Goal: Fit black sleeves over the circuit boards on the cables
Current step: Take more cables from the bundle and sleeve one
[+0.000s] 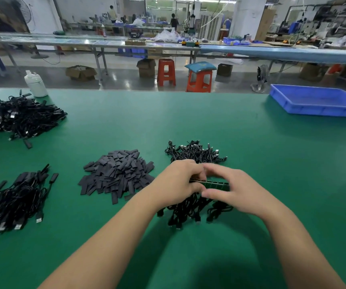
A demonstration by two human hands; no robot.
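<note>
Both hands meet over the green tabletop (251, 142) — the left hand (178, 182) and the right hand (233, 189) each pinch an end of a row of green circuit boards (213, 183), whose thin black cables (191, 209) hang in a bundle beneath them. Just left of the hands lies a heap of flat black sleeves (118, 174); behind the hands lies a small pile of black cables with plugs (195, 152). A shallow blue plastic tray (318, 101) sits at the far right.
</note>
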